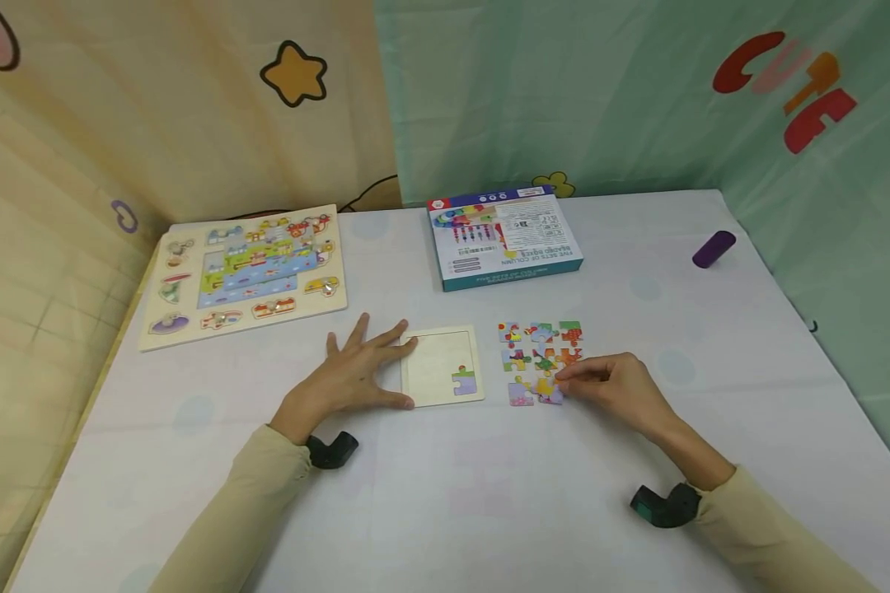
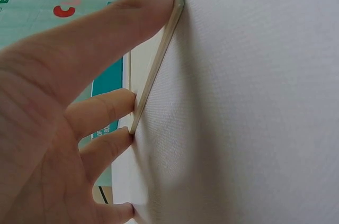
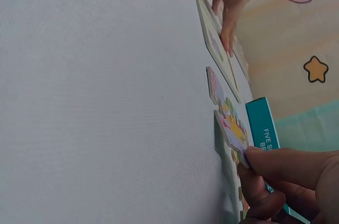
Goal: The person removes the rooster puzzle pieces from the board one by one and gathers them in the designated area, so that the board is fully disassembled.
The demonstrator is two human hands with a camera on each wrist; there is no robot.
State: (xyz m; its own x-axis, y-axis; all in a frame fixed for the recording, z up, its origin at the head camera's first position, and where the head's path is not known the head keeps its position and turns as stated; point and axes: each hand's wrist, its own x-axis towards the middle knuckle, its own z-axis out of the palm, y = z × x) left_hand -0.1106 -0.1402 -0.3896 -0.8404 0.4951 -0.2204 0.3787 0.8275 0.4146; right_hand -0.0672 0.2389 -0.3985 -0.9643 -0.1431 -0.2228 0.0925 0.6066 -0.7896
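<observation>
A square, pale wooden puzzle tray [image 1: 428, 362] lies in the middle of the table, with one purple and green jigsaw piece [image 1: 464, 383] in its lower right corner. The left hand [image 1: 352, 375] rests at the tray's left side, fingers spread, thumb on the near corner. Right of the tray, several colourful loose pieces [image 1: 515, 360] lie in rows. The right hand [image 1: 626, 394] pinches a jigsaw piece [image 3: 232, 131] with yellow and purple print between thumb and fingers; in the right wrist view it is tilted, with a shadow beneath it.
A flat teal and purple box [image 1: 508, 239] lies behind the tray. At the back left is a larger wooden picture board [image 1: 245, 276] with knobbed pieces and flat panels on it. A dark purple cylinder [image 1: 714, 249] lies at the far right. Printed curtains surround the white table [image 1: 445, 511].
</observation>
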